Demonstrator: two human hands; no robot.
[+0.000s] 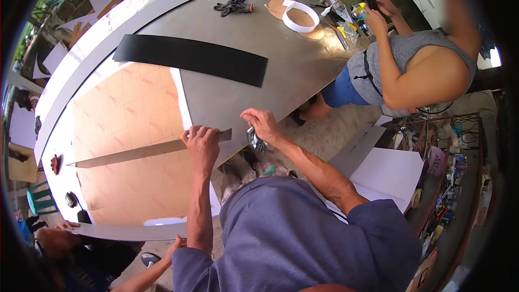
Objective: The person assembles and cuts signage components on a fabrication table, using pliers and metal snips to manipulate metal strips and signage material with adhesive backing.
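Note:
My left hand (202, 143) is closed on a long thin grey strip (135, 152), near its right end. The strip runs left across a brown paper-covered sheet (127, 103) on the table. To the right, just off the table's front edge, my right hand (263, 124) is curled round a small shiny dark bundle (256, 139), too small to make out. Beyond my hands a wide black strip (190, 59) lies slantwise on the grey tabletop (216, 97).
A person (413, 67) at the right holds a phone. Another person (70, 249) at lower left holds a pale strip (130, 231). Gloves (233, 7), white rings (300, 17) and tools (343, 27) lie on the table's far side. A cluttered shelf (448, 184) stands at right.

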